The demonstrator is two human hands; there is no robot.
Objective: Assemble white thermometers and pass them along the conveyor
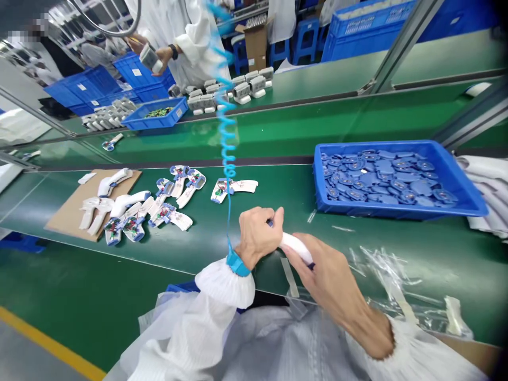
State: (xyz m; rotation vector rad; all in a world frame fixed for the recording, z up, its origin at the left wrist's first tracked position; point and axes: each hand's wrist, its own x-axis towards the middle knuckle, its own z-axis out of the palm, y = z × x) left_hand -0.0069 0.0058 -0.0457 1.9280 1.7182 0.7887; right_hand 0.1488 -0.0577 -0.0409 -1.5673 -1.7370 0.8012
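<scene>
White plastic handle casing (296, 247) is held over the green worktop (270, 190), gripped by both hands: the left hand (260, 235) wraps one end with curled fingers, while the right hand (321, 275) pinches the other between thumb and fingers. A blue wrist strap (238, 263) circles the left wrist. Gun-shaped casings with circuit boards (178, 185) lie to the left, and a blue tray (397, 213) of blue parts (384, 177) sits to the right.

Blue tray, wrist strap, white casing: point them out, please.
Blue tray (400, 213): head view, near wall.
Wrist strap (238, 263): head view, band on left wrist.
White casing (296, 247): head view, exposed middle.
</scene>
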